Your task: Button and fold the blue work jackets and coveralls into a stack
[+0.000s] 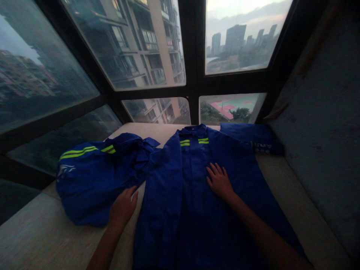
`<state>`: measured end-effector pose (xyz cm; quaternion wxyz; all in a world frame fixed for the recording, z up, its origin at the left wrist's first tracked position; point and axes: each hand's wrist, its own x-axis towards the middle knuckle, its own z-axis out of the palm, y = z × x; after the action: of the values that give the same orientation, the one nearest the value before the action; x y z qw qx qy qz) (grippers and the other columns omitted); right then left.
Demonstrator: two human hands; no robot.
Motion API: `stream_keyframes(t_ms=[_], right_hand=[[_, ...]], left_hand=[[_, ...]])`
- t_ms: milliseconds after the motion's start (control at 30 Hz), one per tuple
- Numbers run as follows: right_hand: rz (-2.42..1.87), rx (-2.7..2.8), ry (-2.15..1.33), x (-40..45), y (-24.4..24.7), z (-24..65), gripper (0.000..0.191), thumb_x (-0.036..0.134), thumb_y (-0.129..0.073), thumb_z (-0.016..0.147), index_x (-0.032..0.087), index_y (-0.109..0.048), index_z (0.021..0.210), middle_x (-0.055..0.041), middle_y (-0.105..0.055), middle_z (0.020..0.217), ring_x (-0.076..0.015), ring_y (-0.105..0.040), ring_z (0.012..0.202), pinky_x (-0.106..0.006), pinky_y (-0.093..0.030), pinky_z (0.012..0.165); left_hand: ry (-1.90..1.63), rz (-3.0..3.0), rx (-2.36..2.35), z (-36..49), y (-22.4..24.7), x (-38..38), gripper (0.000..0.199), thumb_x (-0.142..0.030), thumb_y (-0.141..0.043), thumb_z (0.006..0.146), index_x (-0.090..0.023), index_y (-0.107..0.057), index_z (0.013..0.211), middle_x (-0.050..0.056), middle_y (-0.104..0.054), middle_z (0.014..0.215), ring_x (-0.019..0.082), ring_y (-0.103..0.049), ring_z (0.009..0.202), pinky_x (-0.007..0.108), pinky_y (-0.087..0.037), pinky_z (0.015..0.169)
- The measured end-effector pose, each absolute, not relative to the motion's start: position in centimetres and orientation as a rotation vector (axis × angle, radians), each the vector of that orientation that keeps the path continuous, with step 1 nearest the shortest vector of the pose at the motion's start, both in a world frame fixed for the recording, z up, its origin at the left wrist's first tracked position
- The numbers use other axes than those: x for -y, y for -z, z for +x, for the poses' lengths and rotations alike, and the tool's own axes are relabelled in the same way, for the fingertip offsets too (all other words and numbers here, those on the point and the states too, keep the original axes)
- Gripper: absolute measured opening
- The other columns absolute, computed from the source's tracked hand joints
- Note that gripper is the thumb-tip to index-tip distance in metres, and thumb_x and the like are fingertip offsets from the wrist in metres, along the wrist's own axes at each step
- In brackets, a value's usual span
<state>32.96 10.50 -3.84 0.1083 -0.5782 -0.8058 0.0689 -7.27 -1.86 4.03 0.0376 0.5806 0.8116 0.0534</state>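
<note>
A blue jacket (194, 195) with yellow-green stripes lies spread on the pale sill, its collar toward the window and one sleeve laid down along its left side. My right hand (219, 181) rests on its chest, fingers apart and holding nothing. At the left lies a second blue garment (90, 183), bunched up, with similar stripes and a white mark. My left hand (123, 206) is at that garment's lower right edge, thumb apart from the fingers; no cloth shows between them.
A folded blue garment (250, 137) with white lettering lies at the back right, partly under the jacket's shoulder. Dark-framed windows (194, 84) rise behind the sill (30, 236). A grey wall (323, 142) bounds the right side.
</note>
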Motion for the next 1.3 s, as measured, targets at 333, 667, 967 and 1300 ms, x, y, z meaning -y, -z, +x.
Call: stream_keyframes(t_ms=[333, 667, 967, 1300], right_hand=[[-1.697, 2.391, -0.154, -10.5, 3.9, 33.0, 0.053, 0.037, -0.037, 0.096, 0.022, -0.046, 0.146, -0.0075, -0.033, 0.159, -0.0295, -0.023, 0.148, -0.053, -0.015, 0.118], [-1.66, 2.347, -0.224, -10.5, 4.0, 33.2, 0.052, 0.036, -0.041, 0.095, 0.021, -0.048, 0.144, -0.0087, -0.034, 0.158, -0.0297, -0.022, 0.148, -0.055, -0.015, 0.118], [-1.448, 2.095, -0.324, -9.8, 3.3, 37.1, 0.047, 0.032, -0.04, 0.097, 0.018, -0.05, 0.141, -0.0116, -0.045, 0.15, -0.0247, -0.036, 0.142, -0.045, -0.036, 0.114], [-1.831, 1.801, -0.096, 1.5, 4.6, 50.5, 0.051, 0.041, -0.044, 0.093, 0.014, -0.05, 0.136, -0.0183, -0.052, 0.141, -0.0324, -0.047, 0.132, -0.053, -0.041, 0.109]], left_hand=[[0.022, 1.987, -2.52, -10.4, 0.1, -10.5, 0.051, -0.024, -0.029, 0.098, -0.02, -0.044, 0.146, 0.009, -0.04, 0.155, 0.031, -0.042, 0.135, 0.049, -0.038, 0.106], [0.032, 1.973, -2.599, -12.0, -0.5, -10.8, 0.049, -0.025, -0.031, 0.097, -0.02, -0.049, 0.142, 0.007, -0.045, 0.152, 0.035, -0.035, 0.138, 0.058, -0.031, 0.109], [-0.282, 2.485, -2.354, -1.9, -1.4, -4.2, 0.045, -0.025, -0.041, 0.093, -0.019, -0.058, 0.134, 0.012, -0.048, 0.149, 0.033, -0.034, 0.142, 0.053, -0.03, 0.113], [-0.251, 2.737, -1.963, 5.3, 3.6, 6.7, 0.053, -0.038, -0.05, 0.092, -0.028, -0.048, 0.144, 0.007, -0.043, 0.154, 0.03, -0.04, 0.14, 0.053, -0.034, 0.111]])
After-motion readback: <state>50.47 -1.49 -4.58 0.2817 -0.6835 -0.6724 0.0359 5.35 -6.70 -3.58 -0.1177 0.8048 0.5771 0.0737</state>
